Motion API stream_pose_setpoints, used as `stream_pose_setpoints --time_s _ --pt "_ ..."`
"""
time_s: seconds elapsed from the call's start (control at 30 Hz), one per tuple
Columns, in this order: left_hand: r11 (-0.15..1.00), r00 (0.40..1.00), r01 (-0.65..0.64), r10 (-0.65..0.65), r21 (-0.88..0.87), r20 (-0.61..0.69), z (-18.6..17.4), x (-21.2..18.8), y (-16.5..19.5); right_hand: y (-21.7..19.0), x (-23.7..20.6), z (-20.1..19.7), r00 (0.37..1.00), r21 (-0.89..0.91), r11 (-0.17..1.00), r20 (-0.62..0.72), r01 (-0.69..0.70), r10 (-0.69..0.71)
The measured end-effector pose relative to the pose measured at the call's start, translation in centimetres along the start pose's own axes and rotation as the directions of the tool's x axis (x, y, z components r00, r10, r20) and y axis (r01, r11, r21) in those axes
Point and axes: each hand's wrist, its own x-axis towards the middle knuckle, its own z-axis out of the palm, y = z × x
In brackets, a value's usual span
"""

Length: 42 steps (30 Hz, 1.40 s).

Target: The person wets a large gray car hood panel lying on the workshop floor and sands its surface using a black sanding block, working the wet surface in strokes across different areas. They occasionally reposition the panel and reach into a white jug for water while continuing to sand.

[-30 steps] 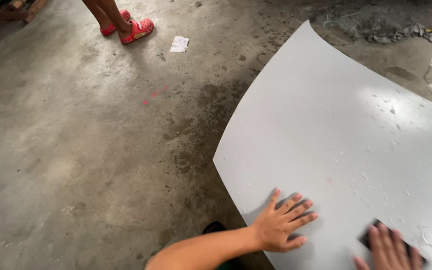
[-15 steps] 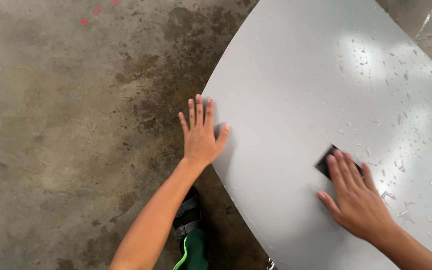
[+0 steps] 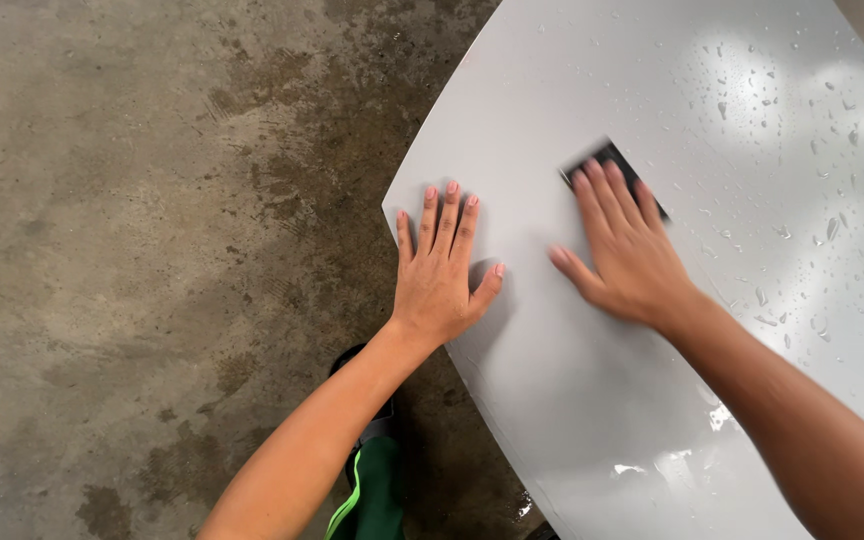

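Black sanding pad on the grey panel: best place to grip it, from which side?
Probably from above, palm down. The black sanding pad lies flat on the wet grey panel, too thin to pinch from the side. The right hand already covers it with flat fingers; only its far edge shows. The left hand rests flat near the panel's corner.

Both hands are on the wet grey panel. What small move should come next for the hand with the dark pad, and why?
Probably slide the right hand with the dark pad toward the droplets: the pad lies flat under the fingers, and the left hand presses the grey panel near its edge.
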Motion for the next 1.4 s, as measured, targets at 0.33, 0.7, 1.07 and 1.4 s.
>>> stream_pose_setpoints --time_s 0.33,0.7,1.07,1.4 --pt "1.000 0.999 0.002 -0.002 0.000 -0.043 0.0 0.2 0.4 -4.3 22.1 -0.6 0.994 0.111 0.988 -0.022 -0.109 0.112" --pt "1.000 0.999 0.005 -0.004 0.022 -0.039 0.0 0.0 0.3 -1.1 -9.5 -0.4 0.999 0.034 0.999 -0.038 0.032 -0.031" --pt "0.999 1.000 0.006 -0.005 0.034 -0.029 0.3 -0.3 0.2 1.8 -23.1 0.5 0.994 0.044 0.993 -0.007 -0.109 0.109" --pt "0.999 1.000 0.020 -0.019 0.025 -0.021 0.2 -0.6 0.4 -1.8 4.7 -1.0 0.993 -0.003 0.997 -0.089 0.079 -0.079"
